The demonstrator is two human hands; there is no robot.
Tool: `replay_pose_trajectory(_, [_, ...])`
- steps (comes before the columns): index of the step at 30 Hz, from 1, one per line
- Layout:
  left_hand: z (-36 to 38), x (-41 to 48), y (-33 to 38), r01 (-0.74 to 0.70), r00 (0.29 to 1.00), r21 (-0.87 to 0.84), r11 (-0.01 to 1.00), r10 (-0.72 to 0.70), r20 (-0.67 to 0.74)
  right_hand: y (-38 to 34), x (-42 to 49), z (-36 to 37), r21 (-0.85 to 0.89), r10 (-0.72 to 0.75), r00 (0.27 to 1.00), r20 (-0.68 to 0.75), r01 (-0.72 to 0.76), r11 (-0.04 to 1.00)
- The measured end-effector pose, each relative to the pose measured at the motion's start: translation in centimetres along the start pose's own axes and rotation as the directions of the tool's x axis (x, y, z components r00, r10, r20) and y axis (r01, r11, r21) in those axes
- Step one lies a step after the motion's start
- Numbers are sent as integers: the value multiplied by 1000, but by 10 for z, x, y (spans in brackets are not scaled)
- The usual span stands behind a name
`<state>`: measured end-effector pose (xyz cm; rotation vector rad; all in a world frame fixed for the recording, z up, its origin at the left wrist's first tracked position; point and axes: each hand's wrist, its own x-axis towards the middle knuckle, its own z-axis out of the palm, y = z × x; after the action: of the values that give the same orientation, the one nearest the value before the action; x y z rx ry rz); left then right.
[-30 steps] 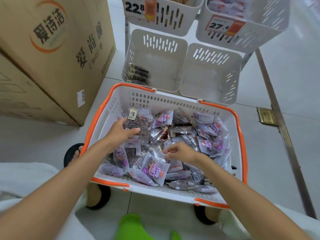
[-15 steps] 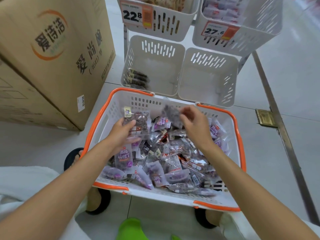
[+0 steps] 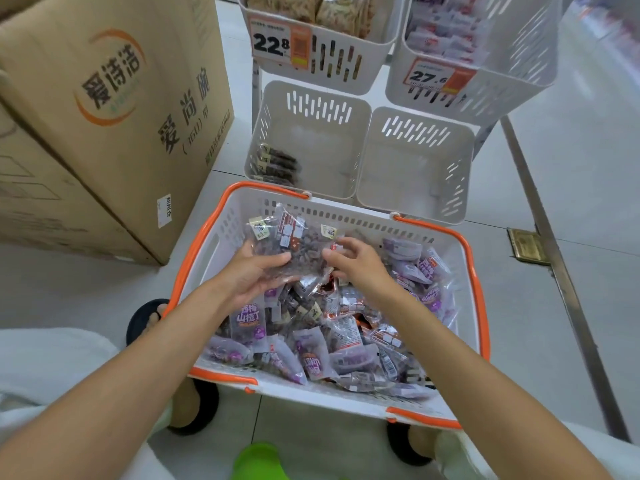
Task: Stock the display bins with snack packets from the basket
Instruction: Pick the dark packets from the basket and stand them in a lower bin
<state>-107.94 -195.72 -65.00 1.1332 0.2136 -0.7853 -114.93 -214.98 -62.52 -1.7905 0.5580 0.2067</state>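
Since half a second ago, my right hand (image 3: pixel 356 263) has come in from the far rim and now meets my left hand (image 3: pixel 251 273) at a small stack of clear packets (image 3: pixel 294 244), which both lift above the heap at the far left of the basket (image 3: pixel 207 247). My left fingers curl under the stack with the thumb pressed on top; my right fingers are half curled at its right edge, touching it, though I cannot tell how firmly they pinch. Loose snack packets (image 3: pixel 332 334), purple-printed and clear, fill the rest of the basket, thickest toward 3 o'clock. At 12 o'clock, just beyond the basket's rim, stand two low white bins: the left bin (image 3: pixel 311 109) has a few dark packets lying in its near left corner, the right bin (image 3: pixel 460 157) shows only its floor. Higher at 12 sit two stocked bins with price tags (image 3: pixel 270 43) reading 22.8 and 27.6. A cardboard box (image 3: pixel 114 109) stands at 10 o'clock.
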Motion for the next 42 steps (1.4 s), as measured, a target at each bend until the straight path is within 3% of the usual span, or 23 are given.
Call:
replay_pose_trajectory(4, [-9,-2,14,-20,999,185,983,15,30,-19,1,-11,-102,-243,968,64,249,963])
replay_pose_trajectory(7, [-8,-5,21,-12,992,291,957,-24,120,-40,5,-17,-303,-365,911,194,409,861])
replay_pose_trajectory(10, [3,-4,24,-79,976,454,887,-25,217,-57,13,-13,-465,-443,865,236,501,730])
replay_pose_trajectory(14, [12,5,38,-176,968,557,812,42,246,-70,26,-9,-447,-453,877,163,475,758])
replay_pose_trajectory(17, [12,21,57,-238,961,542,806,114,253,-80,40,-11,-385,-420,891,170,452,805])
replay_pose_trajectory(22, [9,54,107,-278,949,563,778,132,286,-107,81,-18,-496,-379,912,154,403,769])
replay_pose_trajectory(24, [8,72,130,-289,939,574,766,111,325,-115,101,-21,-394,-351,927,130,374,840])
replay_pose_trajectory(27, [13,97,158,-309,928,630,712,81,364,-118,133,-33,-34,-228,942,245,243,969])
replay_pose_trajectory(29, [16,118,170,-347,923,694,630,98,373,-116,158,-35,25,-247,951,188,247,969])
replay_pose_trajectory(31, [12,147,176,-355,934,841,408,186,305,-112,183,-33,-29,-323,946,20,323,946])
replay_pose_trajectory(33, [1,176,178,-228,938,951,210,310,157,-107,210,-31,-166,-412,900,-142,389,906])
replay_pose_trajectory(34, [-7,189,177,-159,936,970,184,339,89,-106,224,-30,-225,-451,868,-208,406,886])
replay_pose_trajectory(36, [-23,214,172,-62,947,973,224,322,-14,-101,254,-26,-307,-483,821,-304,395,866])
replay_pose_trajectory(39, [-42,243,161,-51,969,951,304,245,-27,-98,296,-4,-419,-497,801,-333,346,839])
replay_pose_trajectory(40, [-46,248,157,-68,975,944,323,223,-6,-96,308,5,-451,-499,822,-274,349,822])
replay_pose_trajectory(42, [-56,256,146,-117,975,921,371,217,36,-90,325,21,-445,-410,912,-6,365,818])
